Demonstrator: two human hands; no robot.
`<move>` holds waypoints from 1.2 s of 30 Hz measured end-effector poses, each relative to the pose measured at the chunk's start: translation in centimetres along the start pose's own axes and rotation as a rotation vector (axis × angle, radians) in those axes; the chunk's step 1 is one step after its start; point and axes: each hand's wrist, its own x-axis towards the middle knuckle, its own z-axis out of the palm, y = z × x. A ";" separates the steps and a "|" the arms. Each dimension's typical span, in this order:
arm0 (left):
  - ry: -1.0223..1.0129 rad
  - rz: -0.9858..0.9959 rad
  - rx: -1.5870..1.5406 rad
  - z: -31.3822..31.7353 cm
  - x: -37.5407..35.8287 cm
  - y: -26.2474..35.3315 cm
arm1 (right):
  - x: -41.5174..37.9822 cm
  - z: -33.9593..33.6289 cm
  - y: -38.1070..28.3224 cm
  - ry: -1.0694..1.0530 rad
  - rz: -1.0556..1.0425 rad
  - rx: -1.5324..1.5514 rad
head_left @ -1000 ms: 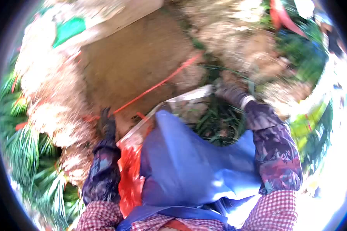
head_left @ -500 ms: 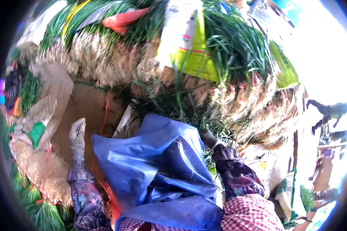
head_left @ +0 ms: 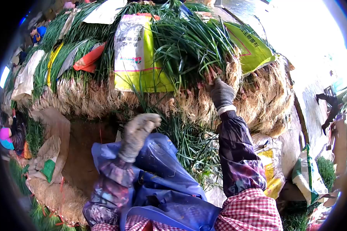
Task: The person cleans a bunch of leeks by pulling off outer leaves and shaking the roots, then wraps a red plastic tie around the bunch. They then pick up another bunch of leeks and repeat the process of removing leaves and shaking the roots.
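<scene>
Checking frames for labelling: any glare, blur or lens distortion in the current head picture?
Head view: glare blows out the upper right; head view: dark lens border, fisheye bending towards the edges; head view: left hand looks slightly soft, right hand crisper; head view: sheen on the blue apron; head view: print on the white-and-yellow bag shows up.

Green stalks (head_left: 196,50), pale-rooted, heaped together

The right hand (head_left: 222,95) rose to the green stalks (head_left: 199,48), upper right of centre; the left hand (head_left: 138,134) swung from the left side toward mid-frame, over the blue apron (head_left: 169,192).
</scene>
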 end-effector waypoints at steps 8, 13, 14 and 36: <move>-0.152 -0.389 -0.303 6.5 2.9 -6.6 | -10.7 -11.2 -7.9 -0.329 -0.289 0.496; -0.170 -0.428 -0.888 8.4 -0.8 -9.0 | -11.6 -8.0 -4.2 -0.663 0.694 1.622; -0.126 -0.456 -0.864 9.2 -1.5 -8.6 | -11.0 -8.7 -5.5 -0.753 0.673 1.651; -0.103 -0.333 -1.040 4.4 2.7 -8.0 | 2.3 0.0 0.1 0.031 0.019 0.058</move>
